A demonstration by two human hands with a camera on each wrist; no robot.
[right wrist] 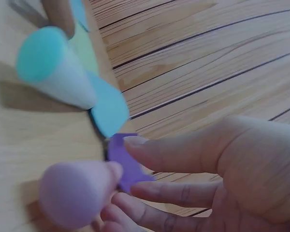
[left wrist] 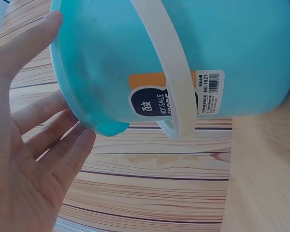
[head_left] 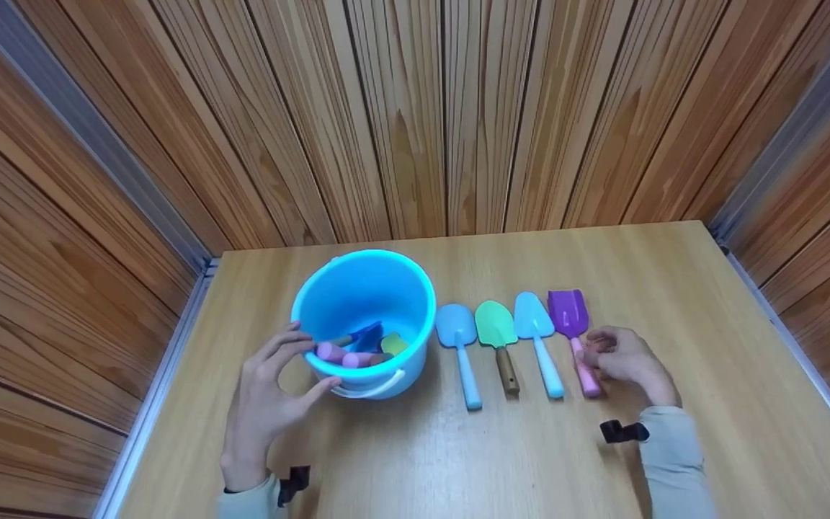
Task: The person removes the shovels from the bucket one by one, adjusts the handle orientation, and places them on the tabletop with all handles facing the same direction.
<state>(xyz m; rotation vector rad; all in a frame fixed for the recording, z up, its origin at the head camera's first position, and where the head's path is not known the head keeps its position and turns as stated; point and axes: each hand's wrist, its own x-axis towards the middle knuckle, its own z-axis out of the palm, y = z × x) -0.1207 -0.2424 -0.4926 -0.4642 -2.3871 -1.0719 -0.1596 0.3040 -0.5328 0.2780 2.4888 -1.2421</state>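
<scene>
A bright blue plastic bucket [head_left: 415,367] stands upright on the table, its white handle [left wrist: 170,63] hanging down outside. My left hand [head_left: 264,407] holds its rim on the near left, fingertips at the edge and thumb toward the front. Inside lie pink handles [head_left: 330,352], a dark blue blade [head_left: 367,336] and a yellow-green piece [head_left: 393,344], partly hidden by the wall. At the row's right end lies a purple toy shovel [head_left: 568,310] with a pink handle [right wrist: 70,193]. Around that handle my right hand [head_left: 627,357] hovers, thumb and fingers apart.
Between bucket and purple shovel lie a blue shovel [head_left: 457,324], a green trowel [head_left: 496,322] with a brown handle, and a light blue trowel [head_left: 532,313], handles toward me. Wood-panel walls [head_left: 415,130] enclose the table [head_left: 458,468] at back and sides.
</scene>
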